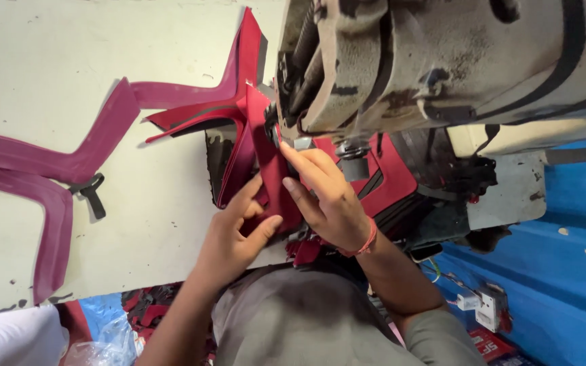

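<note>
Grey cloth of the person's shirt point(306, 318) is filling the bottom of the view, and both bare forearms are being stretched out from it toward a sewing machine. A red cut piece point(266, 163) is being held on the pale work table point(49, 61), right under the worn grey head of the sewing machine point(442, 61). The left hand point(235, 234) is being closed on the near edge of this red piece: the thumb is being pressed on top and the fingers are curled loosely, not clenched. The right hand point(327, 196), with an orange band point(369, 238) on its wrist, is being laid on the same piece with fingers nearly straight, the fingertips point(289, 152) just beside the metal foot; whether it is gripping or only pressing cannot be told. Purple shaped strips point(55, 169) are lying well apart to the left, with a small black clip point(91, 193) touching them.
</note>
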